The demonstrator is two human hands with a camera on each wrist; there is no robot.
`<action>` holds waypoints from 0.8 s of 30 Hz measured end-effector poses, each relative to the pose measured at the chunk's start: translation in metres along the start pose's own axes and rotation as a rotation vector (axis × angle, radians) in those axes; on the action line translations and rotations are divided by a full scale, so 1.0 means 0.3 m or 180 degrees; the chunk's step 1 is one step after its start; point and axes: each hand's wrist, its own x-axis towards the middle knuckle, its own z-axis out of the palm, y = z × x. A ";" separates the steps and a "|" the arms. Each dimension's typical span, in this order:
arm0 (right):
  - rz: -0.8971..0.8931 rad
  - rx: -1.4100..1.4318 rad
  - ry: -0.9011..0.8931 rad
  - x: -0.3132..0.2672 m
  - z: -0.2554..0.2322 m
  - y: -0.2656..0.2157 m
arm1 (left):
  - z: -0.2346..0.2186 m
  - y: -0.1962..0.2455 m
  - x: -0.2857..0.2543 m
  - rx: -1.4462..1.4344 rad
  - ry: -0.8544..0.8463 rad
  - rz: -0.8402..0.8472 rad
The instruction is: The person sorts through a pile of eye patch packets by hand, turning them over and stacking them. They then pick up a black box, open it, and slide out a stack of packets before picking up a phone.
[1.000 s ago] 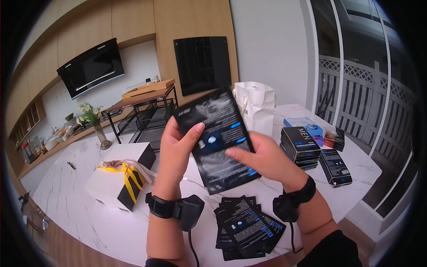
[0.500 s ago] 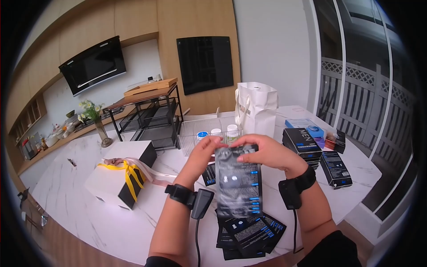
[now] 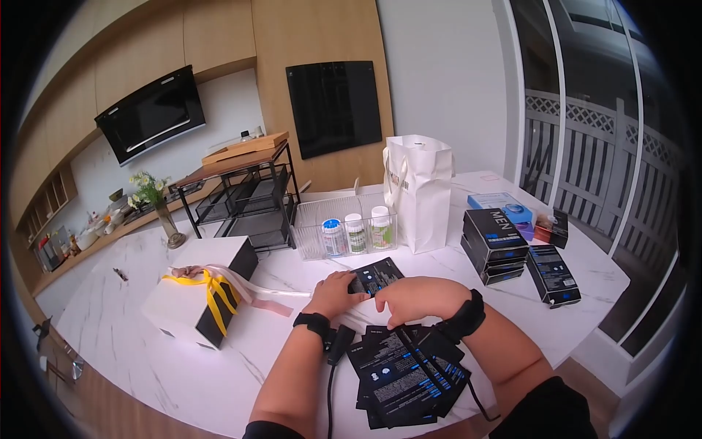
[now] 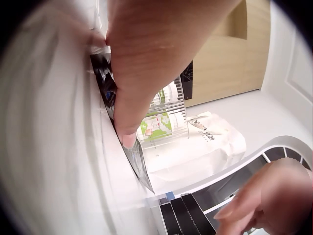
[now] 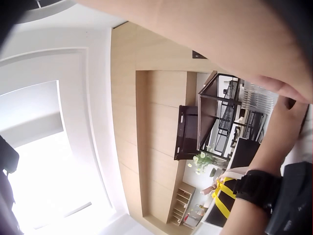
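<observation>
My left hand [image 3: 336, 295] is at a flat black packet [image 3: 380, 274] with white and blue print, lying in front of the clear bin. In the left wrist view its thumb lies on the packet [image 4: 142, 166] near one end, with the fingers at the other end. My right hand [image 3: 428, 296] hangs just beside it, fingers bent loosely downward and holding nothing. Below both hands, near the front of the table, overlapping packets of the same kind lie in a fanned pile [image 3: 398, 377]. The right wrist strap partly covers that pile's upper right.
Behind the hands stand a clear ribbed bin [image 3: 307, 238] with three bottles and a white paper bag [image 3: 424, 197]. Black boxes [image 3: 496, 234] are stacked at right. A white box [image 3: 175, 304] with yellow ribbon [image 3: 213, 291] sits at left, a wire rack [image 3: 267, 212] behind it.
Both hands held a packet up, then lowered it over the pile, where it now lies on top. The left hand has moved to another packet farther back; the right hand has let go.
</observation>
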 end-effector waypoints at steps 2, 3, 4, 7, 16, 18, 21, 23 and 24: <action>0.0096 -0.0007 0.0267 -0.010 -0.003 -0.009 | -0.006 0.000 0.002 -0.0038 -0.0039 -0.0007; 0.0095 -0.0017 0.0256 -0.020 -0.012 -0.022 | -0.015 0.009 -0.002 -0.0079 -0.0084 -0.0014; 0.0042 0.0061 0.0340 -0.033 -0.025 -0.037 | -0.022 0.025 -0.012 -0.0093 -0.0078 -0.0018; 0.0003 0.0077 0.0380 -0.038 -0.039 -0.046 | -0.029 0.063 -0.040 0.0446 0.0077 0.0095; -0.0118 0.0114 0.0345 -0.041 -0.042 -0.057 | -0.033 0.045 -0.016 0.0217 0.0147 0.0413; -0.0117 0.0149 0.0323 -0.044 -0.043 -0.063 | -0.052 0.074 -0.023 0.0291 0.0011 0.0289; -0.0053 0.0208 0.0258 -0.044 -0.039 -0.068 | -0.051 0.086 -0.025 0.0368 0.0181 0.0475; 0.0003 0.0225 0.0186 -0.043 -0.038 -0.064 | -0.055 0.078 -0.012 0.0397 0.0377 0.0301; 0.0002 0.0216 0.0182 -0.042 -0.036 -0.061 | -0.060 0.074 -0.007 0.0429 0.0561 0.0127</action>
